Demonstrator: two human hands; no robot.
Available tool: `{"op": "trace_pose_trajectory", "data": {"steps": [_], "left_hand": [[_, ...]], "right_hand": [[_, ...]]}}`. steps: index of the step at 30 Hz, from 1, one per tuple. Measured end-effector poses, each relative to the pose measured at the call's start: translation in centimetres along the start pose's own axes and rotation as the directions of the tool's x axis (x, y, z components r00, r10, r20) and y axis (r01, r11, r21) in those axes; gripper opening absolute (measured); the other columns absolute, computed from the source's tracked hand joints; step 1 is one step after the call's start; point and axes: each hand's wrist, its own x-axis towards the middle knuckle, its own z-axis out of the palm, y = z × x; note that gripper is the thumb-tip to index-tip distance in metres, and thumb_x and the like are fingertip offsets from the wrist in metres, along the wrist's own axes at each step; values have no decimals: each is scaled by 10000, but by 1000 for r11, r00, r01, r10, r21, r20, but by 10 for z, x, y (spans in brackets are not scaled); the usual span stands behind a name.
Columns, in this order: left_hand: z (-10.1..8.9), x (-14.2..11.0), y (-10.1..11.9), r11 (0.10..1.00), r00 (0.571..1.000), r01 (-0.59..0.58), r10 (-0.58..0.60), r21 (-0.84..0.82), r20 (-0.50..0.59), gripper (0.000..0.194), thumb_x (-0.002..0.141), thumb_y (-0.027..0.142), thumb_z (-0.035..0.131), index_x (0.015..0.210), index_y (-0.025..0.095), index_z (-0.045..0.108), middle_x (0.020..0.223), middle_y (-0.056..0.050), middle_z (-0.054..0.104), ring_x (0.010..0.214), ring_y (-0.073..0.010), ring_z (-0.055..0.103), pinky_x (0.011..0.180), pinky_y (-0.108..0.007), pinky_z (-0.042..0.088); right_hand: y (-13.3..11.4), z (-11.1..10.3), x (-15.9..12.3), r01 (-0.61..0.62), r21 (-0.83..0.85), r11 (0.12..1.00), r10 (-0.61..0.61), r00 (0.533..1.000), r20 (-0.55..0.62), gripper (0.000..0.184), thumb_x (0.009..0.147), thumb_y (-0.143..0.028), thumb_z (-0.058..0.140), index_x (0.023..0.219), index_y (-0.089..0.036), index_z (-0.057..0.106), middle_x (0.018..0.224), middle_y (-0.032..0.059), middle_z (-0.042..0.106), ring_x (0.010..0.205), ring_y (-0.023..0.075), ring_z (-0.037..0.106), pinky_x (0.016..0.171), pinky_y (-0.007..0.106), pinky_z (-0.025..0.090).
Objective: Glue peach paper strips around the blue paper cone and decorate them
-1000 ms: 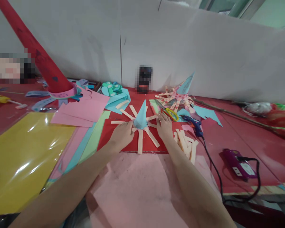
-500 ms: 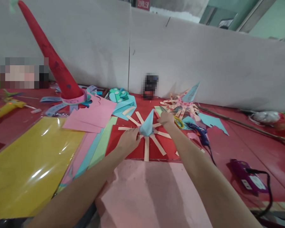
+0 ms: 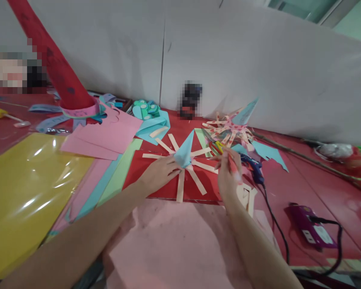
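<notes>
7 pale paper strips (image 3: 197, 181) ringed the light-blue paper cone (image 3: 184, 155) on red card (image 3: 138, 176); loose strips (image 3: 251, 200) lay aside. The left hand (image 3: 158, 172), spread, touched the cone; the right hand (image 3: 226, 177) pinched a blurred red stick (image 3: 234, 169).

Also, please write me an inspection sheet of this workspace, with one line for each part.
Surface: red table, pink sheet at the near side; spills: nothing seen
Job's things: blue cone with pale strips around its base, over red sheet
Clutter: glue gun, second cone, shiny yellow sheet
Hands: left hand touches the cone; right hand holds a blurred, reddish, pen-like item
Cables: one from the glue gun, one at the purple socket block; link unclear
Surroundings: pale wall behind
</notes>
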Motion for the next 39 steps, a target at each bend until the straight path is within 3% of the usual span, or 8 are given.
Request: {"op": "trace_pose_trajectory", "data": {"steps": [3,8,13,19,22,28,33,39], "left_hand": [[5,1,-3,997,999,7,-4,-80,41,208,924,171,427,935,194,633,1022,-18,650,995,-165,583,864,-306,466],[7,0,-6,994,997,50,-44,-101,60,163,901,192,474,908,210,636,1011,-21,636,946,-175,589,810,-308,481],[4,0,-1,995,999,11,-7,-97,36,196,907,192,447,910,196,643,959,-39,645,903,-174,594,796,-315,487],[3,-1,4,979,990,-85,104,-186,94,304,881,108,426,1101,219,605,1168,-35,639,1099,-174,566,972,-354,432],[3,-1,3,982,986,-74,98,-173,137,364,864,88,435,1171,230,570,1226,-41,613,1150,-184,544,994,-367,420],[6,0,5,992,980,8,17,-125,197,347,860,104,484,1186,209,542,1191,-49,622,1128,-202,550,956,-356,443],[6,0,6,993,992,51,-38,-108,120,306,894,183,494,1197,217,522,1245,-45,584,1154,-188,526,963,-338,430],[2,2,3,989,987,145,-147,-37,-60,142,903,280,513,938,192,618,947,-33,630,914,-195,593,812,-346,460]], "right_hand": [[-5,-4,-6,69,-97,993,-59,993,103,256,922,-367,387,1089,-237,532,960,52,652,705,153,653,616,310,503],[-3,5,-13,159,-396,904,5,924,382,225,824,-369,563,990,-218,574,978,97,686,913,256,649,749,379,507],[9,16,-21,211,-377,902,34,836,548,134,808,-268,569,930,-229,533,939,84,688,951,267,621,798,402,488],[16,15,-13,259,-310,915,11,750,662,84,812,-185,498,877,-238,505,956,73,678,964,247,621,842,397,467],[17,15,-12,265,-289,920,0,737,676,83,835,-194,465,893,-237,506,984,85,684,1000,248,618,861,408,462],[12,17,-16,118,-279,953,56,835,547,96,852,-317,503,917,-250,480,1138,105,651,1099,256,592,851,400,484],[16,18,-18,122,-236,964,58,771,634,21,853,-238,475,844,-249,458,1211,95,619,1174,237,549,938,420,448],[21,18,-18,137,-240,961,61,741,669,116,808,-134,472,840,-246,462,1277,93,578,1231,227,500,983,437,418]]}}
